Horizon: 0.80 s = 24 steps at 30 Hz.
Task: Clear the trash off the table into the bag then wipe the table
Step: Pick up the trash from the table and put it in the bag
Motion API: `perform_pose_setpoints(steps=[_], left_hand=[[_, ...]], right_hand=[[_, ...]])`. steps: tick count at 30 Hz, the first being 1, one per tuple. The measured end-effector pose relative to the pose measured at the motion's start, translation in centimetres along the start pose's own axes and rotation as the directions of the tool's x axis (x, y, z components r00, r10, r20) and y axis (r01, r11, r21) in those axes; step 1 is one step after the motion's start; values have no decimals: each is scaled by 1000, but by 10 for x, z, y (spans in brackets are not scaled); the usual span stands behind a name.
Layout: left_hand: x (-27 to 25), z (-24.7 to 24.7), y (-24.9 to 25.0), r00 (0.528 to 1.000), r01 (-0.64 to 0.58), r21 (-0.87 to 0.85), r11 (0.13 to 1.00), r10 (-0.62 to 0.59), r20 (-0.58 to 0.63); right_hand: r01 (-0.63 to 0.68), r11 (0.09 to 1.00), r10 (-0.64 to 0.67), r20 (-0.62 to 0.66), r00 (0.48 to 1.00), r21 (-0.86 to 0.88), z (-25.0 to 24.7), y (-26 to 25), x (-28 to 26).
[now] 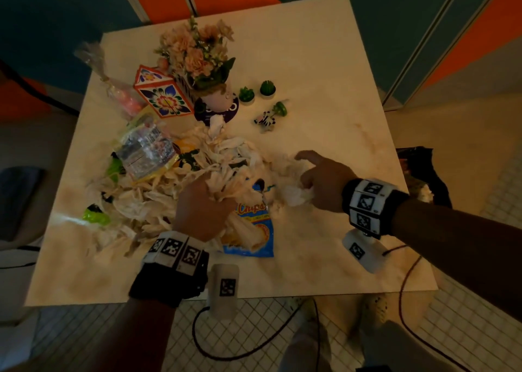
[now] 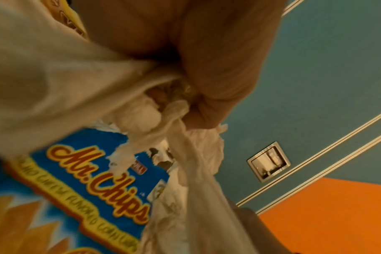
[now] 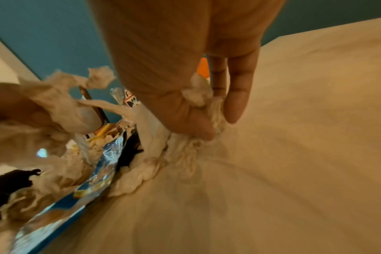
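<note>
A heap of crumpled white tissues [image 1: 158, 199] covers the left middle of the pale table [image 1: 324, 69]. My left hand [image 1: 203, 205] grips a bunch of these tissues [image 2: 185, 120] above a blue chips bag [image 1: 254, 230] [image 2: 87, 180]. My right hand [image 1: 319, 179] pinches a wad of tissue [image 1: 296, 195] [image 3: 200, 96] against the tabletop, with the index finger stretched out. The chips bag's foil inside [image 3: 102, 165] shows in the right wrist view. A black trash bag [image 1: 423, 174] hangs at the table's right edge.
A clear plastic container [image 1: 147, 151], green wrappers [image 1: 96, 216] and a yellow packet lie in the heap. Behind stand a flower pot [image 1: 203, 58], a patterned box [image 1: 161, 94], two small cactus candles [image 1: 257, 92] and a zebra figure [image 1: 265, 120]. Cables trail over the tiled floor.
</note>
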<state>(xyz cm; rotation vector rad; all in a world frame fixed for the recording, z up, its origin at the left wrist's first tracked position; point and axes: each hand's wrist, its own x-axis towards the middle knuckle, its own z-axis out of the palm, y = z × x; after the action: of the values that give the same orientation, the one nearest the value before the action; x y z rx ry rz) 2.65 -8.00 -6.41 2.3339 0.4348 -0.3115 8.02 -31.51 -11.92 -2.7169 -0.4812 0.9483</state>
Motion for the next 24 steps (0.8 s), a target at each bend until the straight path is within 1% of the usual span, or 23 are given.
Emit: perform_pose_setpoints(steps=[2, 5, 7, 10, 14, 16, 18, 21, 24], left_hand=[[-4, -7, 5, 999, -40, -47, 998, 40, -11], [-10, -15, 9, 992, -123, -81, 989, 121, -30], [-13, -19, 8, 991, -124, -96, 988, 118, -62], [-14, -21, 1, 990, -118, -122, 985, 108, -90], [-16, -22, -2, 993, -84, -136, 987, 71, -98], [-17, -23, -2, 993, -83, -144, 986, 71, -92], [-17, -24, -2, 993, -91, -159, 983, 76, -95], [-13, -28, -1, 989, -102, -156, 982, 84, -121], [-12, -30, 3, 985, -121, -163, 979, 99, -138]], right_hand=[[-3, 1000, 4, 33, 999, -17, -8, -7, 13], [23, 1000, -22, 44, 999, -18, -13, -13, 34], [39, 999, -40, 41, 998, 13, -12, -16, 44], [83, 996, -83, 20, 996, -27, -9, -23, 54], [50, 995, -51, -10, 999, -83, -2, -29, 60], [40, 998, -41, -23, 999, -40, -2, -28, 58], [25, 999, -23, -68, 997, 35, -9, -21, 51], [-57, 984, 84, -152, 985, 170, -32, 2, 31], [-94, 936, 192, -268, 944, 339, -57, 27, 1]])
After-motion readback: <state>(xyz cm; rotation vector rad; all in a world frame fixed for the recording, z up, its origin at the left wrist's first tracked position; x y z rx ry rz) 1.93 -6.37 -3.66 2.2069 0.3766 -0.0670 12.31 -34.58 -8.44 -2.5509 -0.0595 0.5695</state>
